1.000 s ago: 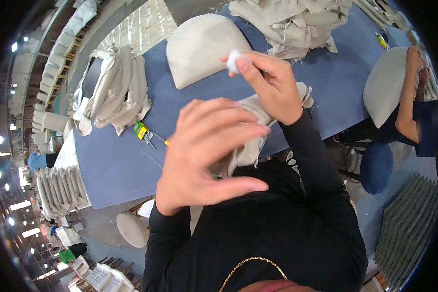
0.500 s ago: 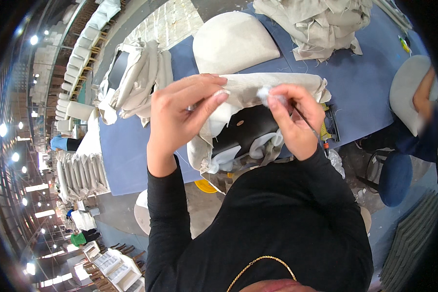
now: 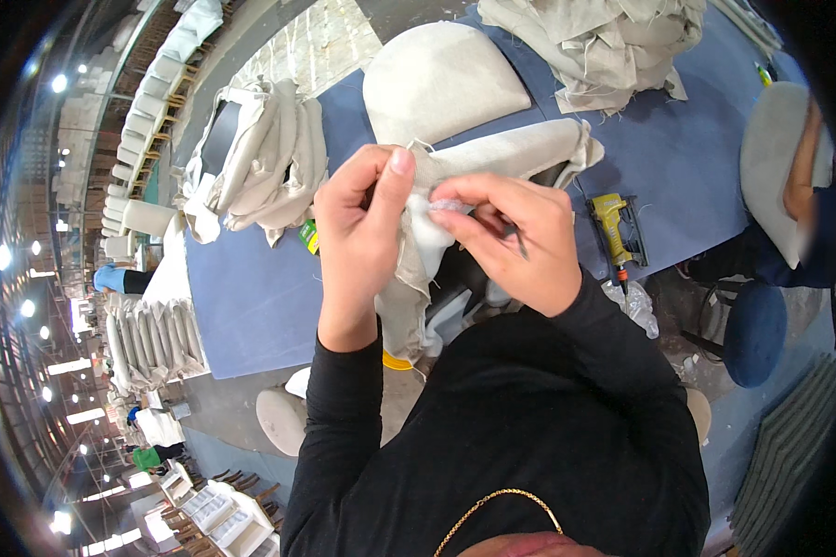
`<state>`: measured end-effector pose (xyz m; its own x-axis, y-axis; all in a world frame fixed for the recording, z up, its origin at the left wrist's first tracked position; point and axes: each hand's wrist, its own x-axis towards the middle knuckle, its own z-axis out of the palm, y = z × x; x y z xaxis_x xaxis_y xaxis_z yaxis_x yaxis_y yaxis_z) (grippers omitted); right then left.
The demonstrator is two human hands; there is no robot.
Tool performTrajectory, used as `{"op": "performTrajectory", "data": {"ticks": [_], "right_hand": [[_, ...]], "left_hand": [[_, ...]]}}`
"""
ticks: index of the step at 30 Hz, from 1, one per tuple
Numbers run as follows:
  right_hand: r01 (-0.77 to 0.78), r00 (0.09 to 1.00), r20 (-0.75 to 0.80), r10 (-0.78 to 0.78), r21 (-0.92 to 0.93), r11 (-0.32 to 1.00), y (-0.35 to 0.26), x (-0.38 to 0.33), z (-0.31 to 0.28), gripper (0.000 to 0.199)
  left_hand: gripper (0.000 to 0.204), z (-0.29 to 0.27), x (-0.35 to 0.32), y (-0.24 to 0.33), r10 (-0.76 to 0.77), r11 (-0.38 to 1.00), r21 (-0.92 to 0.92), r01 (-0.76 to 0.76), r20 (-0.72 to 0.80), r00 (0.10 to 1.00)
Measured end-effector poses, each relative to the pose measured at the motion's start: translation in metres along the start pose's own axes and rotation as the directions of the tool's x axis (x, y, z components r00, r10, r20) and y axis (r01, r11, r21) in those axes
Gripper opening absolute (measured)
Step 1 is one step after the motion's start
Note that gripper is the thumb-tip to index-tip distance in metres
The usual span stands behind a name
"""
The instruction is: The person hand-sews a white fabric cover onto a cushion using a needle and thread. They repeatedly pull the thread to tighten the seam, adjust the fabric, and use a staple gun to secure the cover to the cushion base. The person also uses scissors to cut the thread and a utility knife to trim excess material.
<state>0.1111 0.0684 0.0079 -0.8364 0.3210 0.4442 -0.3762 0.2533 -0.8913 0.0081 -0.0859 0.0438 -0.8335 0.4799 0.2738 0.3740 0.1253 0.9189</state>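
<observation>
A beige fabric cover (image 3: 502, 153) lies partly over a black-bottomed chair cushion (image 3: 460, 269), tilted in front of me. My left hand (image 3: 360, 218) pinches the cover's edge at its left corner, thumb against fingers. Close beside it, my right hand (image 3: 525, 237) holds a small tuft of white wadding (image 3: 444, 206) between thumb and fingertips, at the opening of the cover. A thin dark tool (image 3: 518, 243) also sits in the right hand; its kind is hidden by the fingers. More white padding (image 3: 427, 232) shows under the cover's edge.
A yellow staple gun (image 3: 615, 227) lies right on the blue table (image 3: 251, 316). Behind are a rounded beige seat (image 3: 444, 82) and a fabric heap (image 3: 604, 46); covered pieces (image 3: 283, 158) stand at left. A green-yellow item (image 3: 308, 237) lies near them. Another person's arm (image 3: 802, 176) rests on a grey seat (image 3: 771, 158).
The cushion has been turned, its right end swinging up and left. My left hand has closed on the cover's edge. My right hand has brought the wadding left to that corner.
</observation>
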Motion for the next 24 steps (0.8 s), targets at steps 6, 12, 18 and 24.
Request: {"op": "performTrajectory", "data": {"ticks": [6,12,18,24], "right_hand": [[-0.162,0.97,0.159,0.182,-0.127,0.979,-0.007,0.012,-0.003,0.026],[-0.056,0.976,0.202,0.08,-0.122,0.991,-0.011,-0.016,-0.02,0.027],[-0.045,0.961,0.25,0.12,-0.285,0.958,-0.021,-0.032,-0.008,0.022],[-0.075,0.94,0.31,0.142,-0.218,0.973,-0.02,-0.035,-0.002,0.016]], "left_hand": [[0.011,-0.011,-0.014,0.001,0.046,0.999,0.0,-0.046,0.004,0.999],[0.008,-0.031,-0.034,-0.012,0.031,0.999,-0.041,-0.036,-0.119,0.992],[0.008,-0.035,-0.043,-0.013,0.071,0.997,0.0,-0.072,-0.126,0.989],[0.007,-0.036,-0.043,-0.012,0.077,0.997,0.02,-0.075,-0.13,0.989]]}}
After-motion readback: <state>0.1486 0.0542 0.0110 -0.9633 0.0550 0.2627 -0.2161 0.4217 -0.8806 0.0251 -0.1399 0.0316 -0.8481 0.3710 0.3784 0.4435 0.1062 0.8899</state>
